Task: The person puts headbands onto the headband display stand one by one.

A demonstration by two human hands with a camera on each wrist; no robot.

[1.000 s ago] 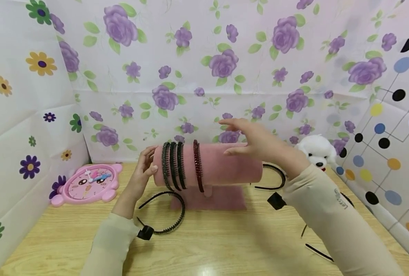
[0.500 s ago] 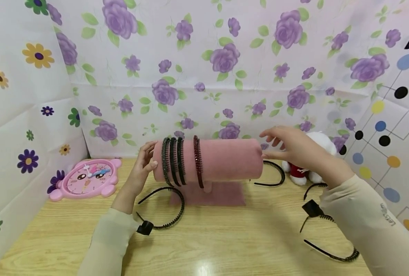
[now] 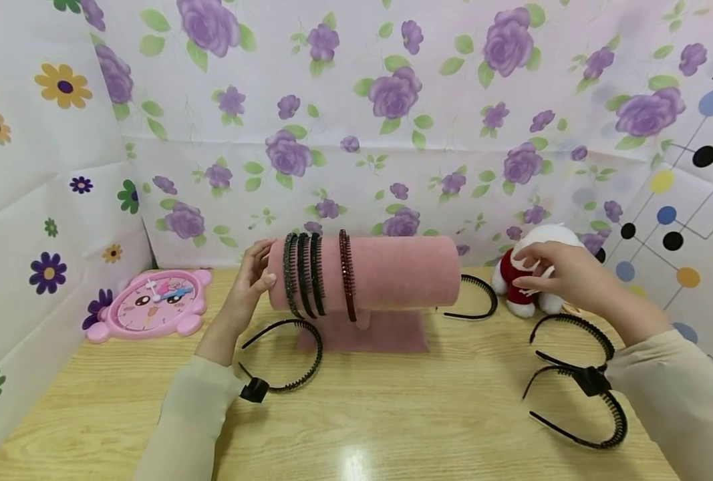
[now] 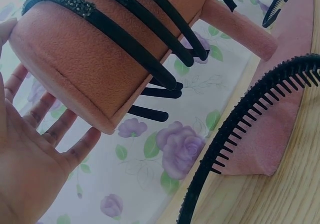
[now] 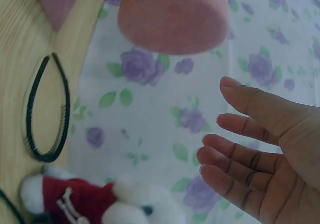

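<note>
1. Head view: pink display stand (image 3: 401,287), a plush-covered roll (image 3: 410,264) on a flat base (image 3: 386,337), directly right of the left hand (image 3: 244,284) and reaching toward the right hand (image 3: 566,270). Judged light, soft-skinned over a stiff core, not slippery, liable to tip; best held by the bare roll end nearer the right hand, or by the base.
2. Three dark hairbands (image 3: 303,277), on the roll just beside the left hand; dark-red hairband (image 3: 347,274), farther along. Presumably light, springy, with fragile teeth; best taken by the arch.
3. Left hand: thumb and fingers about the roll's near end, gripping lightly.
4. Right hand: fingers apart, loosely bent, holding nothing; in the air, apart from the roll's other end.
5. Loose hairbands, on the table (image 3: 392,414): one (image 3: 320,351) beside the left wrist, one (image 3: 493,300) between roll and right hand, two (image 3: 623,424) near the right wrist.
6. Plush dog (image 3: 515,294), red-coated, behind the right hand.
7. Pink clock (image 3: 154,304), left of the left hand.
</note>
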